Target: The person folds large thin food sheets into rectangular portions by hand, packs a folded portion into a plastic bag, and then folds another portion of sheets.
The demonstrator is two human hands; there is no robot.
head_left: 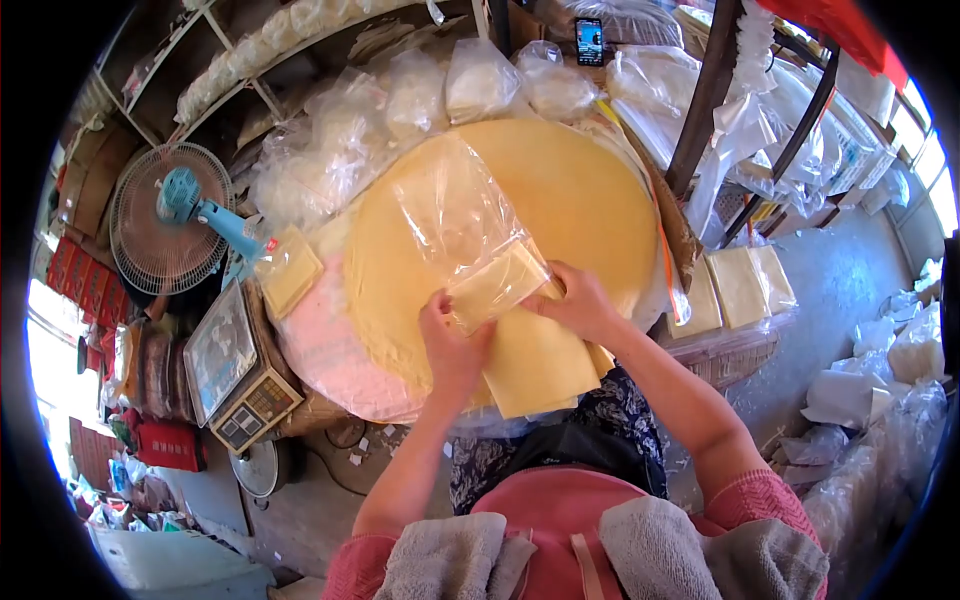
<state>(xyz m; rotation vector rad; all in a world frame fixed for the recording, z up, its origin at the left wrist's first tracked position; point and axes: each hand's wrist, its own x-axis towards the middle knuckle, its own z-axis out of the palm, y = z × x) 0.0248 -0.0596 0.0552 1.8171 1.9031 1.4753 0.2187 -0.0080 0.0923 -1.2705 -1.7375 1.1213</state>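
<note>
A clear plastic bag (455,205) lies over a large round pile of thin yellow sheets (585,190), its mouth toward me. In the mouth end sits a folded stack of pale yellow sheets (497,285). My left hand (458,340) grips the stack's left end through the bag's edge, fingers closed. At its right end, my right hand (583,302) is closed on the bag's edge and the stack; some fingertips are hidden. Below both hands, more folded yellow sheets (545,370) hang near my lap.
A digital scale (250,375) and a blue fan (180,215) stand at the left. Filled plastic bags (415,95) line the far side, with a phone (589,42) propped among them. Stacked yellow packets (745,285) lie at the right, near a dark post (708,95).
</note>
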